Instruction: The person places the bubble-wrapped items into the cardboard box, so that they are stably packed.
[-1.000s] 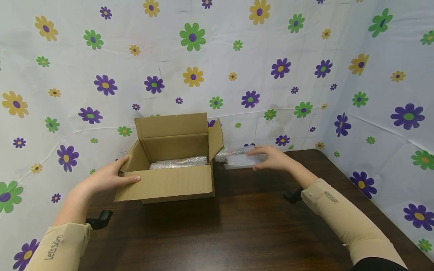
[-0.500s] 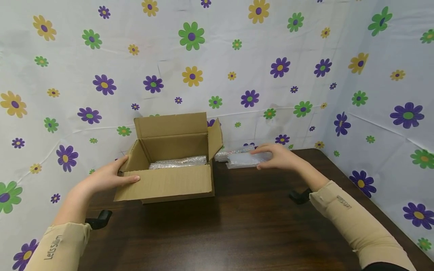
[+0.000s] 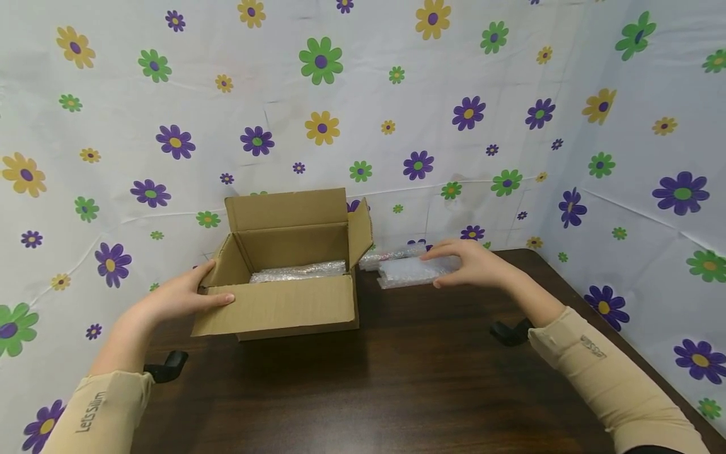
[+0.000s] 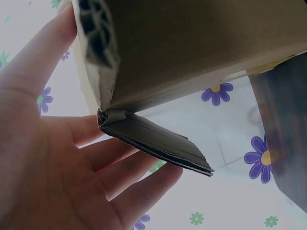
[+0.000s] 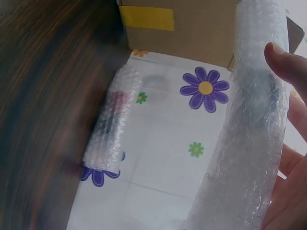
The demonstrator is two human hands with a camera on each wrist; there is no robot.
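Note:
An open cardboard box [image 3: 278,307] stands on the table with its flaps folded outward. My left hand [image 3: 176,295] grips its left front corner, the thumb on the front flap and the fingers behind the side flap [image 4: 158,139]. Inside lies a bubble-wrapped item [image 3: 297,272], partly hidden by the front flap. Right of the box, my right hand [image 3: 475,265] holds a flat bubble-wrapped package [image 3: 409,271] between thumb and fingers. Its contents look blurred through the wrap [image 5: 254,105]. Another bubble-wrapped package [image 3: 391,255] lies just behind, showing something reddish in the right wrist view.
The dark wooden table [image 3: 408,378] extends in front of the box and to the right. A flower-printed cloth [image 3: 397,101] hangs close behind the box and along the right side. Yellow tape [image 5: 146,17] marks the box's side.
My right hand has shifted slightly to the right, and more of the held package shows, its near edge a little lower. The left hand and the box stay where they were.

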